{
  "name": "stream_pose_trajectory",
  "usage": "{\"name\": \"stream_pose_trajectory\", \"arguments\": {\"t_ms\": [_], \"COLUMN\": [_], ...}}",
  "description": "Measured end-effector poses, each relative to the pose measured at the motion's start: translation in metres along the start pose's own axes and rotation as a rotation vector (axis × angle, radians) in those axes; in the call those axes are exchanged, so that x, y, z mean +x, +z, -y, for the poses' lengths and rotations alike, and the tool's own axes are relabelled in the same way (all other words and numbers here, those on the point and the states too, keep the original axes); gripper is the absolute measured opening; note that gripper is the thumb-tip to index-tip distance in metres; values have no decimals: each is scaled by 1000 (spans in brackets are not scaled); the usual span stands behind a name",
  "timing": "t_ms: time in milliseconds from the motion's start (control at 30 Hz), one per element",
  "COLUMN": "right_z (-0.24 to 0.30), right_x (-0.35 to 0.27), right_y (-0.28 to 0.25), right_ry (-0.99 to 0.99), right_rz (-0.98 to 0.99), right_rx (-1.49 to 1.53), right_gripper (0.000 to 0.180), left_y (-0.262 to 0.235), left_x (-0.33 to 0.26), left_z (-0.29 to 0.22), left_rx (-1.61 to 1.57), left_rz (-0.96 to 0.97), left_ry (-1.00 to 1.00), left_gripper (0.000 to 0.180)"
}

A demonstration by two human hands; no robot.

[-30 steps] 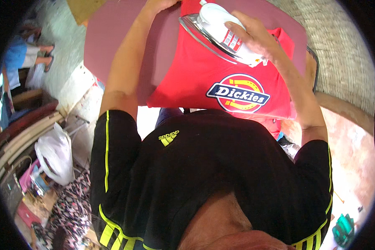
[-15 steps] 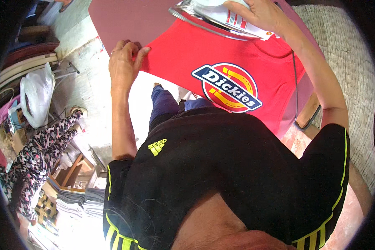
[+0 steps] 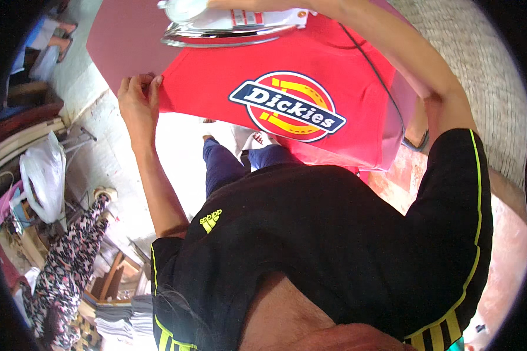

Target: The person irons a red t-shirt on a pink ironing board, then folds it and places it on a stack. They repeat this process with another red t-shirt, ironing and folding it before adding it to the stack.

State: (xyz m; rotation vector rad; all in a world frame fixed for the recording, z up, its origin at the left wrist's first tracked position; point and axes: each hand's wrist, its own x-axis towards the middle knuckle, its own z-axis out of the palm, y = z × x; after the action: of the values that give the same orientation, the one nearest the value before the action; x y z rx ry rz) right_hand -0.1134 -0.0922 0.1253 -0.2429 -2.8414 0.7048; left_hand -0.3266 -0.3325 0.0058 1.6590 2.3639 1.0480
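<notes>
A red shirt (image 3: 208,76) with a large printed badge lies spread on a mauve-topped ironing surface (image 3: 129,38). At its left edge my left hand (image 3: 139,96) pinches the cloth between thumb and fingers. Along the top of the view my right hand (image 3: 269,4) grips a white and silver iron (image 3: 228,29), partly cut off by the picture's edge. The iron's nose points left, over the shirt's far left part. From its right end a dark cord (image 3: 372,67) runs across the shirt toward the right side. The shirt's near edge hangs toward my legs.
Someone in patterned trousers (image 3: 70,251) is at the lower left, near stacks of folded cloth (image 3: 120,324). A white plastic bag (image 3: 44,172) hangs by cluttered shelves on the left. Another person's feet (image 3: 64,44) show at the upper left. A woven mat (image 3: 451,64) lies on the right.
My right hand has moved the iron left and nearer across the shirt. My left hand stays at the shirt's left edge. The whole view has shifted somewhat.
</notes>
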Motion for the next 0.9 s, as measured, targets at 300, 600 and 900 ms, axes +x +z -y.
{"name": "stream_pose_trajectory", "arguments": {"t_ms": [300, 600, 900], "right_z": [36, 64, 28], "right_x": [-184, -251, -179], "right_y": [-91, -71, -11], "right_ry": [505, 791, 560], "right_rz": [-85, -129, -68], "right_rx": [-342, -107, -263], "right_gripper": [36, 41, 38], "left_y": [98, 149, 135], "left_x": [34, 99, 139], "left_z": [-105, -112, -89], "left_rx": [-19, 208, 292], "left_rz": [-3, 75, 297], "left_ry": [578, 625, 750], "left_gripper": [41, 60, 49]}}
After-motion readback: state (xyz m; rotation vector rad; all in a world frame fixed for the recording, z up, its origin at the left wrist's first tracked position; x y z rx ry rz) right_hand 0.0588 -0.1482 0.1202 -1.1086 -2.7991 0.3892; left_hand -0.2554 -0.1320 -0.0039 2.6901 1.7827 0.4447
